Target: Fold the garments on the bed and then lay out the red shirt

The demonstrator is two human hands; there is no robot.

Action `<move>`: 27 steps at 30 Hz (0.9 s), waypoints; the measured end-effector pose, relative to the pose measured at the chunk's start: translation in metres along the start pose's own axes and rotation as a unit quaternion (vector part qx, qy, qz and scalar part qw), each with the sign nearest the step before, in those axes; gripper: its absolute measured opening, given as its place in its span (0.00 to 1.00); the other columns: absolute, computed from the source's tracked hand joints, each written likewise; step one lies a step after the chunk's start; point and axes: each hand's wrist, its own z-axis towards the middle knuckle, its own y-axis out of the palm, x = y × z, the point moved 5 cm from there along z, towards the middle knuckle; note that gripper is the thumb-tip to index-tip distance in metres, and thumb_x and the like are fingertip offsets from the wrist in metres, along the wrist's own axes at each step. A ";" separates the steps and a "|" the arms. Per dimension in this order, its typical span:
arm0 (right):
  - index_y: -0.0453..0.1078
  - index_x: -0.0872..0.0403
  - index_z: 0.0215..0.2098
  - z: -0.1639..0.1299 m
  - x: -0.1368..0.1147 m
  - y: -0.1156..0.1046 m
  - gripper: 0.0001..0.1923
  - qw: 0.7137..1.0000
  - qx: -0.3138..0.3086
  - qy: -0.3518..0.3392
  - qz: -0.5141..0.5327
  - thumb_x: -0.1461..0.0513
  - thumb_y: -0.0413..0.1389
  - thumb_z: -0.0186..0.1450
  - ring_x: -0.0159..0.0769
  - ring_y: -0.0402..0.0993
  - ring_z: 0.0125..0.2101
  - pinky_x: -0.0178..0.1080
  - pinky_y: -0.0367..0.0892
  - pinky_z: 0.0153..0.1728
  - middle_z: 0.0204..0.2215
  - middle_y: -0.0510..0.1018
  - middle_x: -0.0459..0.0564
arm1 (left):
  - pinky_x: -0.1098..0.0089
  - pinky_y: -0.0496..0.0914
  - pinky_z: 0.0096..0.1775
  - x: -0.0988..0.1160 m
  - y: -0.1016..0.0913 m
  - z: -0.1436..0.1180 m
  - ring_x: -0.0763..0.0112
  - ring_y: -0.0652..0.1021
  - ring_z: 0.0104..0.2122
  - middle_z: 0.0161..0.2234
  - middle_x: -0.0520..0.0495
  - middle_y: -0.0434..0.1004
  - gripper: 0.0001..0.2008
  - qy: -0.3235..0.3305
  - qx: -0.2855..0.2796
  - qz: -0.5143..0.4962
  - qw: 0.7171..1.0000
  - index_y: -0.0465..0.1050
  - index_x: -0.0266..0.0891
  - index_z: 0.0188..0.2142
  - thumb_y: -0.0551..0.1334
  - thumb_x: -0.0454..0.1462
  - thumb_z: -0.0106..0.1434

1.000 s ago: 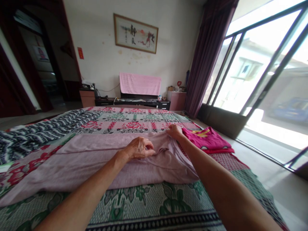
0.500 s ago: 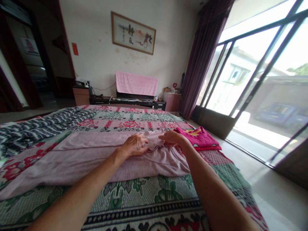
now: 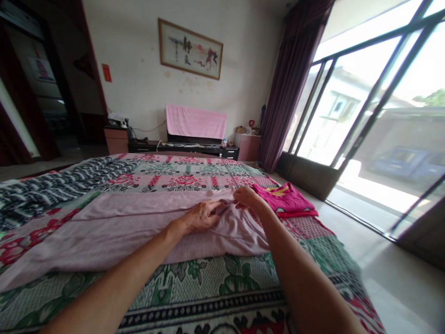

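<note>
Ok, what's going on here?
A person's left hand and right hand are at the bunched right end of a pale pink garment spread on a patterned cover; whether either grips it firmly is hard to tell. A folded magenta garment lies to the right, a black-and-white cloth to the left.

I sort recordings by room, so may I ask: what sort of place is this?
Most likely a room in a home: it shows a pink-and-green flowered fabric cover, a rectangular gold-brown framed picture, and a tall dark-purple fabric curtain.
</note>
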 end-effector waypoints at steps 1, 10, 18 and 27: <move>0.69 0.57 0.21 -0.003 0.003 -0.003 0.08 1.000 -0.019 0.011 -0.002 0.69 0.55 0.59 0.29 0.70 0.16 0.30 0.65 0.19 0.19 0.77 0.50 | 0.65 0.66 0.57 -0.004 -0.001 0.001 0.61 0.72 0.54 0.55 0.42 0.72 0.25 -0.025 0.015 -0.005 1.000 0.69 0.37 0.55 0.58 0.32 0.57; 0.69 0.58 0.18 -0.015 0.002 0.006 0.12 0.990 -0.132 0.014 -0.054 0.64 0.56 0.58 0.26 0.64 0.15 0.29 0.60 0.16 0.14 0.70 0.45 | 0.63 0.66 0.58 -0.015 -0.007 0.004 0.61 0.71 0.56 0.55 0.41 0.72 0.23 -0.055 0.117 0.012 0.992 0.72 0.36 0.52 0.59 0.32 0.56; 0.70 0.56 0.20 0.000 0.003 0.022 0.09 0.989 -0.056 -0.062 -0.118 0.64 0.57 0.58 0.30 0.68 0.19 0.30 0.64 0.22 0.15 0.71 0.47 | 0.66 0.69 0.55 -0.015 -0.007 0.004 0.60 0.73 0.54 0.54 0.39 0.73 0.21 -0.047 0.122 0.000 0.991 0.74 0.35 0.50 0.60 0.32 0.56; 0.75 0.59 0.25 0.009 0.022 0.014 0.09 0.994 -0.049 -0.031 -0.095 0.62 0.56 0.58 0.28 0.69 0.18 0.28 0.62 0.20 0.17 0.74 0.48 | 0.62 0.67 0.56 -0.008 -0.009 0.005 0.59 0.72 0.55 0.54 0.39 0.73 0.21 -0.067 0.099 -0.030 0.992 0.74 0.35 0.50 0.59 0.31 0.56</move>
